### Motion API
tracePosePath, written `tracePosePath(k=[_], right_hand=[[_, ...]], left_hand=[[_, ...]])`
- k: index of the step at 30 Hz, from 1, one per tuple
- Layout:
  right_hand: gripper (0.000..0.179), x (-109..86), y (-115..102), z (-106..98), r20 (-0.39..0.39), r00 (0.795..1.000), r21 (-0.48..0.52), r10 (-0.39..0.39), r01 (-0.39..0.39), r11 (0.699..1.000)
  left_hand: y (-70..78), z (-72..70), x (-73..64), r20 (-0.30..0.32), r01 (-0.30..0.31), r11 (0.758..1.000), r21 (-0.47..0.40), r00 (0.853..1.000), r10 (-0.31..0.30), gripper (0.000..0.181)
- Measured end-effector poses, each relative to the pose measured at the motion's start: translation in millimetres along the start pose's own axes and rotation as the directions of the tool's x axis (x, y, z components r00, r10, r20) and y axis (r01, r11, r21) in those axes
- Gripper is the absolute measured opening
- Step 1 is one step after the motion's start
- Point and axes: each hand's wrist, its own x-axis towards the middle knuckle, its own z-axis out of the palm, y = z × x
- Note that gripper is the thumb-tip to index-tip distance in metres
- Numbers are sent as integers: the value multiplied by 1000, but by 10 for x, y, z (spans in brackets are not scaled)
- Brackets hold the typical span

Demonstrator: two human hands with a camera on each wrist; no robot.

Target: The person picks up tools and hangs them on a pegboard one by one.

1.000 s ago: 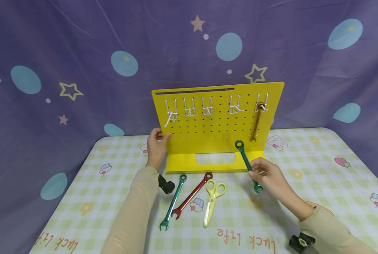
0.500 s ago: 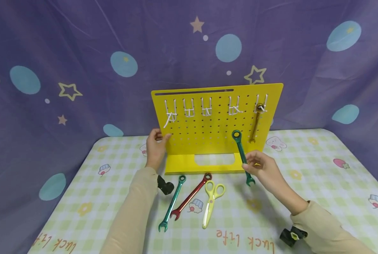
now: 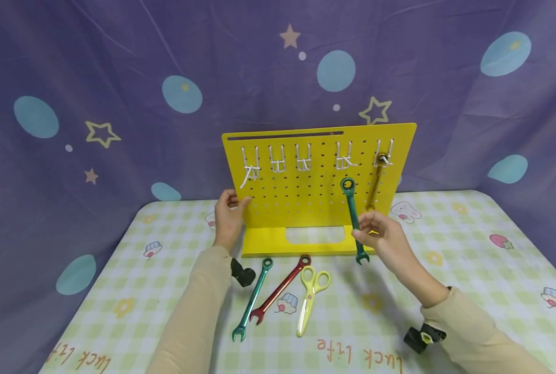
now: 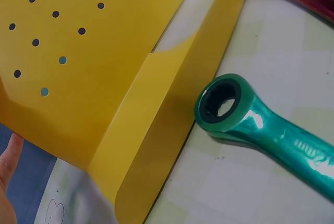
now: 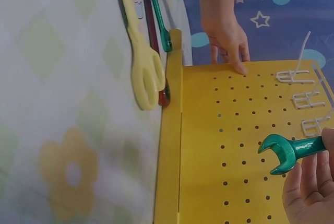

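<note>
My right hand (image 3: pixel 384 240) pinches a dark green combination wrench (image 3: pixel 351 205) around its lower shank. The wrench stands nearly upright in front of the yellow pegboard (image 3: pixel 306 208), ring end up; its open end (image 5: pixel 282 153) shows in the right wrist view. At the board's left edge my left hand (image 3: pixel 229 217) grips it, thumb in front and the other fingers partly hidden behind. White wire hooks (image 3: pixel 304 158) line the board's upper part. From the rightmost hook hangs a gold-looking wrench (image 3: pixel 377 182).
Before the board lie a teal-green wrench (image 3: pixel 253 301), a red wrench (image 3: pixel 280 290) and yellow scissors (image 3: pixel 308 301) on the checked tablecloth (image 3: pixel 469 291). A purple patterned curtain (image 3: pixel 259 78) hangs behind the table.
My right hand has raised the green wrench and brought it slightly left, closer to the board. My left hand keeps its place on the board's edge.
</note>
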Motion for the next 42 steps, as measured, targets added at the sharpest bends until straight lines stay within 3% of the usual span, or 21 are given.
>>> tracePosePath(k=[23, 42], right_hand=[[20, 175, -116, -95, 31, 995, 140, 93, -96, 985], [28, 404, -43, -51, 20, 993, 108, 119, -121, 987]], left_hand=[[-4, 2, 9, -8, -3, 1000, -6, 1000, 2, 29], [-18, 8, 18, -2, 16, 1000, 8, 1000, -16, 30]])
